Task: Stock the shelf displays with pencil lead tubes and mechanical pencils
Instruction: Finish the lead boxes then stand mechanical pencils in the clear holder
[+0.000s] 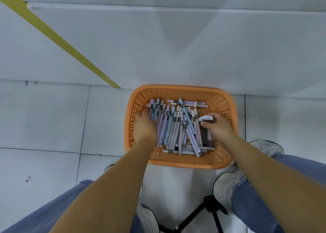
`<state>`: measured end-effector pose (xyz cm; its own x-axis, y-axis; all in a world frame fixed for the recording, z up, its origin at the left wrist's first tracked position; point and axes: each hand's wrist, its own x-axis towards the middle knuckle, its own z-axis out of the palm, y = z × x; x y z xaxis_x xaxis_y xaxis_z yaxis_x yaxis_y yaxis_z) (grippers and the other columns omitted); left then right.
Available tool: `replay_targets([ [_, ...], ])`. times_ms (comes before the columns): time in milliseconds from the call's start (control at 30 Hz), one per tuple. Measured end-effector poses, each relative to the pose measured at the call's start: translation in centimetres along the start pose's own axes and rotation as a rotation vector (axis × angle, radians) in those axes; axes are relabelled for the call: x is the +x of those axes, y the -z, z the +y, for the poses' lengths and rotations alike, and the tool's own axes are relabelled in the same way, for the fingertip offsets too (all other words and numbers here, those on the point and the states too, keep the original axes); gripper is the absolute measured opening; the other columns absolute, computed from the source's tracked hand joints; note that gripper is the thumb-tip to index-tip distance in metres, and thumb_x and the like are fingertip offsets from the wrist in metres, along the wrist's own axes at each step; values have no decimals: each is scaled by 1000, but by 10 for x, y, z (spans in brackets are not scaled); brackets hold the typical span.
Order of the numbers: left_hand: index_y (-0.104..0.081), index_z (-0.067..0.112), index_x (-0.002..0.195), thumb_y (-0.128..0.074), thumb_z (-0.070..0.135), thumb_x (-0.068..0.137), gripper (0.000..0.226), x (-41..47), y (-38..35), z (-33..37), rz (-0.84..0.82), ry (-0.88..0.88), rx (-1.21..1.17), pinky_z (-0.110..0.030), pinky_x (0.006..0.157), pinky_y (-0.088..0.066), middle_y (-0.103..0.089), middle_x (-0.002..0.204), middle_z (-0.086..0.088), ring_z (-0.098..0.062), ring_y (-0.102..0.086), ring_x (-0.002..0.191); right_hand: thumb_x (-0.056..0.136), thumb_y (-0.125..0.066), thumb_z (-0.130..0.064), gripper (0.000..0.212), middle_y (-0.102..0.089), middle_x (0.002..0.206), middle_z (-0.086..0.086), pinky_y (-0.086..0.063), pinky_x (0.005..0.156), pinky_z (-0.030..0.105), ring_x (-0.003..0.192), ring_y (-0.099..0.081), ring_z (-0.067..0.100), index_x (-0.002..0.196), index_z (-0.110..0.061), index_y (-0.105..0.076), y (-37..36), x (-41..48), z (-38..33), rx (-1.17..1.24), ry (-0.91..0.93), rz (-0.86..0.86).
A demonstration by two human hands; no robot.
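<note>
An orange perforated basket stands on the floor in front of me, filled with several pastel mechanical pencils in lilac, blue and beige. My left hand reaches into the basket's left side, fingers curled round a bunch of the pencils there. At the right side my right hand pinches a small white and dark tube-like item just above the pile. Whether it is a lead tube I cannot tell.
White shelf panels rise right behind the basket, with a yellow strip running diagonally at the left. Tiled floor lies to the left. My jeans-clad knees, pale shoes and a black folding stool frame sit below.
</note>
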<state>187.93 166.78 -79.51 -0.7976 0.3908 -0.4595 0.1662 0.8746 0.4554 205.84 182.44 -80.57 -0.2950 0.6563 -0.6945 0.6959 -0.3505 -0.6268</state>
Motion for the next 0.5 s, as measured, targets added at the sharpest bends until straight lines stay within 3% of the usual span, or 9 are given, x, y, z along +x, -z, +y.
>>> replay_targets([
  [100, -49, 21, 143, -43, 6, 101, 45, 2, 0, -1, -32, 11, -21, -49, 107, -47, -51, 138, -8, -29, -58, 117, 86, -71, -16, 23, -64, 101, -10, -50, 79, 30, 93, -60, 11, 95, -34, -60, 3, -1, 1, 33, -1, -25],
  [167, -57, 17, 134, -45, 7, 101, 37, 2, 2, -3, -45, 13, -42, -45, 102, -51, -56, 131, -8, -24, -60, 105, 85, -71, -16, 23, -65, 102, -9, -51, 82, 33, 95, -62, 14, 95, -34, -60, 4, -2, 0, 44, 4, -29],
  [267, -66, 15, 121, -46, 9, 101, 28, 1, 6, -7, -54, 24, -88, -33, 83, -56, -65, 114, -4, -17, -62, 89, 86, -71, -13, 24, -67, 104, -5, -53, 82, 34, 94, -63, 15, 100, -30, -61, 4, -6, -4, 71, 3, -38],
  [367, -65, 21, 120, -48, 12, 99, 28, -3, 17, -6, -63, 9, -192, -16, 57, -42, -60, 82, 18, 0, -57, 71, 86, -70, -11, 24, -68, 101, -6, -49, 68, 24, 89, -64, 11, 103, -26, -62, 7, -14, -13, 101, 25, -33],
  [433, -59, 27, 124, -48, 15, 100, 29, -10, 26, -2, -118, -24, -286, -14, 53, -42, -61, 83, 21, 2, -59, 70, 87, -71, -13, 24, -69, 99, -8, -47, 64, 22, 86, -64, 7, 104, -27, -62, 10, -21, -23, 79, 73, -28],
  [500, -55, 31, 123, -48, 15, 101, 28, -18, 37, 5, -202, -84, -401, -19, 60, -51, -72, 98, 11, -9, -67, 73, 86, -71, -17, 23, -69, 97, -11, -46, 64, 23, 84, -64, 5, 102, -30, -61, 14, -30, -40, 36, 144, -21],
])
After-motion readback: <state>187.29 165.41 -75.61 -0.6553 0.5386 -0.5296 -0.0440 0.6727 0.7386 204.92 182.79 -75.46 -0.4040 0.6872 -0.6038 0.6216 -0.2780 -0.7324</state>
